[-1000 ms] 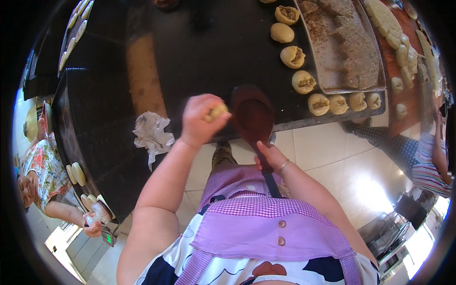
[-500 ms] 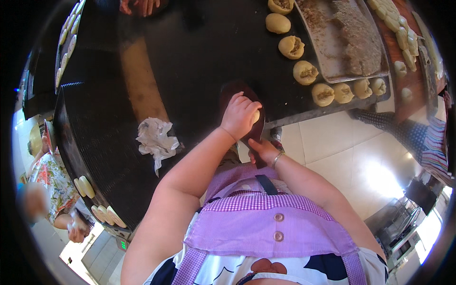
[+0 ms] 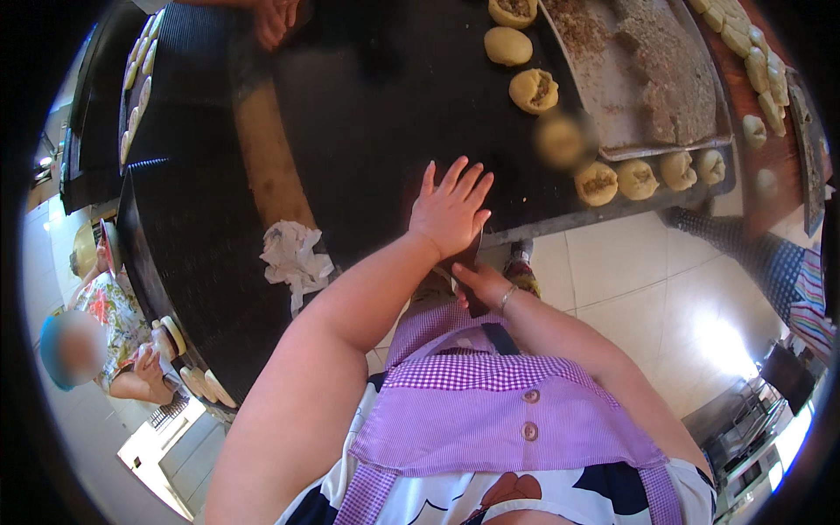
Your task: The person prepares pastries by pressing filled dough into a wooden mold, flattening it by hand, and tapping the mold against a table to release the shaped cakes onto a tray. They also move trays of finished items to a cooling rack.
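My left hand (image 3: 449,212) lies palm down with its fingers spread, over the blade of a dark reddish paddle. Whatever is between palm and blade is hidden. The paddle's handle (image 3: 471,257) sticks out below, and my right hand (image 3: 484,284) is closed round it. Just beyond, the black table (image 3: 394,114) stretches away. Along its right side runs a row of yellowish dough balls (image 3: 534,91), several of them open at the top with brown filling showing. A metal tray (image 3: 643,105) of crumbly filling stands beside them.
Crumpled white plastic (image 3: 295,254) lies left of my forearm. Another person's hand (image 3: 276,19) rests at the table's far edge. Cut dough pieces (image 3: 739,39) lie on a reddish board at the far right. A co-worker (image 3: 112,297) in a floral top stands at the left.
My left hand has gone from curled round a small pale piece on the paddle to flat with fingers spread. The pale piece is now out of sight. My right hand keeps the handle.
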A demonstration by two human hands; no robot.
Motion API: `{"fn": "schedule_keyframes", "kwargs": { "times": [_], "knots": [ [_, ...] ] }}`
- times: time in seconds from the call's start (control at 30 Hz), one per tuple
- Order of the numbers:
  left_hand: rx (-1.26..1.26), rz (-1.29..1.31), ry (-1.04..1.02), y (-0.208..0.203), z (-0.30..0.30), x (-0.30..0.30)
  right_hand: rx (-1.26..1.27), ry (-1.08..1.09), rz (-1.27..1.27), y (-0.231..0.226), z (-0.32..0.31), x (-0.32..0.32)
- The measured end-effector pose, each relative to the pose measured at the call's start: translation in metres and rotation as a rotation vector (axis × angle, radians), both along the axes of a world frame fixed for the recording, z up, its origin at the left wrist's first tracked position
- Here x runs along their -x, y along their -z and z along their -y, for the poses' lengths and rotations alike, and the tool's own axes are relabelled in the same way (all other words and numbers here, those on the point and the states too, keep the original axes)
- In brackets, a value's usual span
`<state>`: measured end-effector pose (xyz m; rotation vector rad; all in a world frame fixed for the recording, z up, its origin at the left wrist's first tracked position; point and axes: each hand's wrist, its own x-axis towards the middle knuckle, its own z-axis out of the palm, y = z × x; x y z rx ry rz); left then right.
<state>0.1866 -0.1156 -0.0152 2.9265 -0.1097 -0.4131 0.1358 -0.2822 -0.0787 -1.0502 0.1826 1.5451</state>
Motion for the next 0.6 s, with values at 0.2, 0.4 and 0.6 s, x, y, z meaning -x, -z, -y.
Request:
{"fn": "schedule_keyframes", "kwargs": {
  "times": [0.2, 0.4, 0.6],
  "knots": [
    [-0.061, 0.120, -0.314, 0.012, -0.030, -0.033, 0.054, 0.025, -0.018, -0.002, 0.003, -0.012],
    [-0.090, 0.197, -0.334, 0.015, -0.022, -0.032, 0.122, 0.011, 0.053, -0.009, -0.002, -0.012],
    [0.128, 0.159, -0.120, 0.017, -0.006, 0.003, 0.118, 0.036, 0.077, -0.014, 0.001, -0.010]
  ]
}}
